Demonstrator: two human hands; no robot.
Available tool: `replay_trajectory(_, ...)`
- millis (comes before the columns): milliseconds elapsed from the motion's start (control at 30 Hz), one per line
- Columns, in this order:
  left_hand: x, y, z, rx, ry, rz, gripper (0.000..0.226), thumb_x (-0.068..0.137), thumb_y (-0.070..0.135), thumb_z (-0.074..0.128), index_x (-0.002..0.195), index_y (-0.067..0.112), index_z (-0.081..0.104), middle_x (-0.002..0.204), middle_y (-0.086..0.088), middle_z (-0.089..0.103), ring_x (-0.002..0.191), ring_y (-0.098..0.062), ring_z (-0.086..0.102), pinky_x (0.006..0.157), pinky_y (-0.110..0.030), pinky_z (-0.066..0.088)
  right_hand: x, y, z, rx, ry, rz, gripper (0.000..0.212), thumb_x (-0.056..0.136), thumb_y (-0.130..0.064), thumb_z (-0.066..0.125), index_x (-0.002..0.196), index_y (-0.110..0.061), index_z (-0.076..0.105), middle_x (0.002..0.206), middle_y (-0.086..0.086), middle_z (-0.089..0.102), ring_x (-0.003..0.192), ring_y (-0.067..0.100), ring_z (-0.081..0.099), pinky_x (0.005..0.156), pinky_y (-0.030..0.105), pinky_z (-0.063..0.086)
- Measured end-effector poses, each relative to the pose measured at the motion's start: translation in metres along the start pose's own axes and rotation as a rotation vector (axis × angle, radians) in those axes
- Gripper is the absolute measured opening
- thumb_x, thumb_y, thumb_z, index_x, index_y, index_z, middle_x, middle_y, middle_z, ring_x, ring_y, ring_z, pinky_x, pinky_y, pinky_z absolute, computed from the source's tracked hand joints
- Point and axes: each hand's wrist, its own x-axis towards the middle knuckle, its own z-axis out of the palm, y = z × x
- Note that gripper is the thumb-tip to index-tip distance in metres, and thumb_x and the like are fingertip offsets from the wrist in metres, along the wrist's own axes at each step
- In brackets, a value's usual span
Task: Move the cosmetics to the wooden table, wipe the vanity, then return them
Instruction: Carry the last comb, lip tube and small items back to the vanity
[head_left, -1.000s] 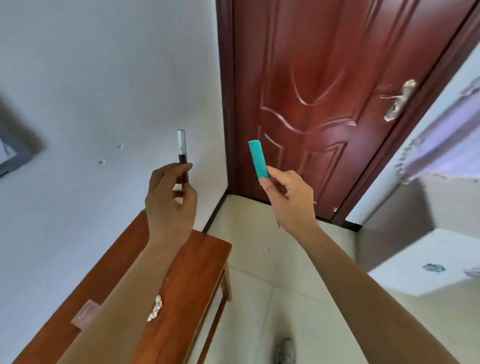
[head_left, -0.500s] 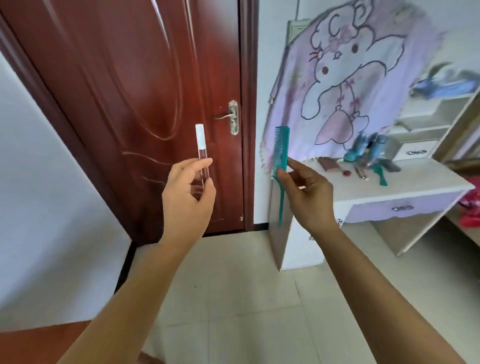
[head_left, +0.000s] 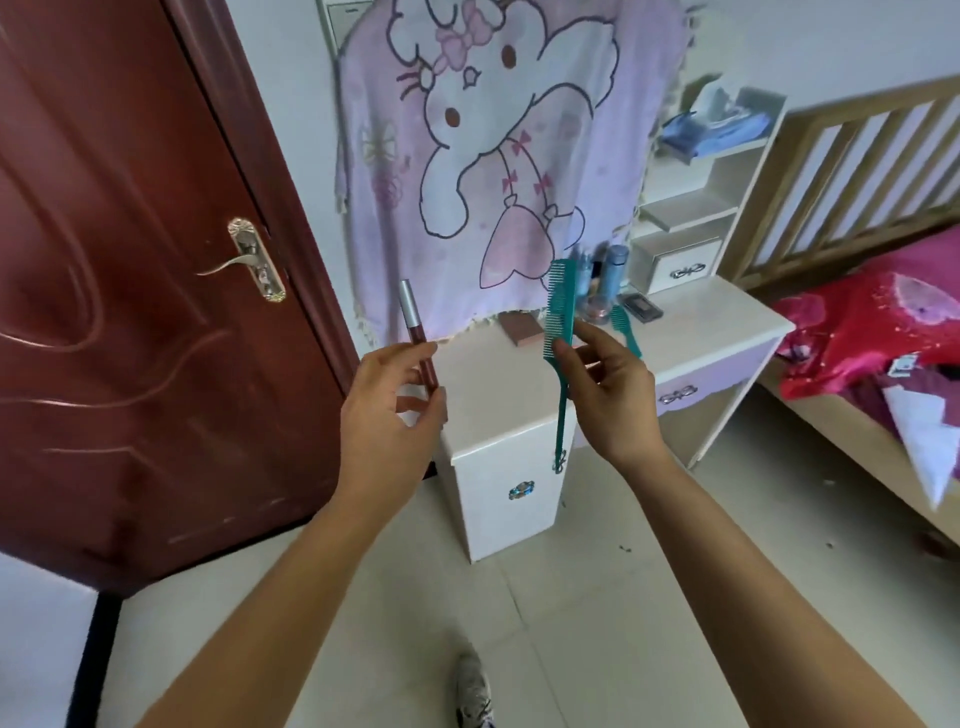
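We turn away from the wooden surface, which drops out of view. The vanity (head_left: 717, 327) draws close at 12 o'clock behind the comb (head_left: 563, 306) and lip tube (head_left: 415, 330). The door (head_left: 130, 260) slides to 9 o'clock and a bed (head_left: 883, 322) appears at 3 o'clock.

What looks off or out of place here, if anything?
Nothing spilled or broken. The left hand holds a lip tube, the right hand a comb. Only oddity: the blanket hangs over the vanity back, its fringe trailing onto the top.

No readable text, brand, number or sign; hanging cloth (head_left: 493, 156) bears cartoon drawing only.
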Motion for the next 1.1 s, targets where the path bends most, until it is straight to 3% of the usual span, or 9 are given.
replay_trajectory(100,0.047,-0.028,0.043,-0.038,-0.019,0.007,0.043,0.083,-0.003,0.067,0.118,0.021,0.065,0.116,0.001,0.056,0.088,0.001,0.062,0.073,-0.009,0.05,0.05,0.032,0.006,-0.068,0.022,0.018,0.03,0.098,-0.032,0.059,0.128,-0.034,0.063,0.092,-0.007,0.069,0.064,0.013,0.056,0.068,0.024,0.051)
replay_trajectory(333,0.176,-0.073,0.126,-0.122,-0.123,0.002,0.044,0.086,-0.002,0.064,0.122,0.023,0.062,0.114,0.006,0.054,0.089,-0.003,0.063,0.074,-0.019,0.055,0.185,0.07,0.009,-0.205,-0.008,0.098,0.048,0.094,-0.006,0.055,0.138,-0.023,0.052,0.093,-0.018,0.059,0.072,-0.012,0.059,0.065,0.005,0.044)
replay_trajectory(433,0.219,-0.086,0.162,-0.117,-0.16,0.002,0.039,0.087,0.0,0.064,0.121,0.02,0.063,0.115,0.004,0.056,0.091,-0.002,0.063,0.075,-0.018,0.055,0.229,0.089,0.005,-0.227,0.008,0.156,0.04,0.092,-0.012,0.059,0.128,-0.03,0.051,0.092,-0.022,0.058,0.08,-0.01,0.06,0.071,0.018,0.049)
replay_trajectory(633,0.263,-0.127,0.254,-0.077,-0.206,-0.092,0.038,0.086,-0.001,0.064,0.114,0.025,0.066,0.113,0.007,0.056,0.09,0.002,0.062,0.074,-0.018,0.056,0.31,0.165,-0.007,-0.291,-0.069,0.197,0.015,0.092,-0.01,0.06,0.092,-0.026,0.06,0.088,-0.02,0.06,0.073,-0.003,0.06,0.067,0.018,0.045)
replay_trajectory(767,0.267,-0.16,0.31,0.011,-0.232,-0.266,0.036,0.085,0.0,0.067,0.109,0.026,0.066,0.112,0.004,0.055,0.09,-0.002,0.064,0.067,-0.018,0.057,0.358,0.222,-0.004,-0.339,-0.228,0.209,0.023,0.094,-0.007,0.055,0.105,-0.02,0.071,0.1,-0.01,0.066,0.077,0.001,0.058,0.074,0.018,0.045)
replay_trajectory(867,0.258,-0.18,0.34,0.107,-0.256,-0.391,0.036,0.084,-0.001,0.067,0.109,0.026,0.064,0.108,-0.001,0.057,0.089,-0.008,0.065,0.061,-0.014,0.054,0.378,0.26,0.0,-0.41,-0.417,0.247,0.026,0.095,-0.01,0.055,0.115,-0.017,0.071,0.115,0.004,0.068,0.091,0.016,0.064,0.086,0.024,0.047)
replay_trajectory(1000,0.251,-0.203,0.379,0.232,-0.305,-0.539,0.052,0.082,0.003,0.068,0.124,0.027,0.052,0.103,0.004,0.063,0.089,-0.011,0.064,0.071,-0.031,0.057,0.414,0.307,0.001,-0.524,-0.612,0.285,0.029,0.096,-0.019,0.055,0.122,-0.021,0.069,0.122,0.007,0.063,0.103,0.022,0.063,0.082,0.021,0.04)
replay_trajectory(1100,0.239,-0.219,0.395,0.268,-0.338,-0.667,0.055,0.081,0.005,0.068,0.126,0.027,0.046,0.098,0.006,0.066,0.083,-0.006,0.063,0.072,-0.027,0.051,0.428,0.333,0.006,-0.58,-0.716,0.29,0.031,0.097,-0.02,0.054,0.126,-0.022,0.066,0.124,0.009,0.059,0.108,0.024,0.061,0.089,0.024,0.042)
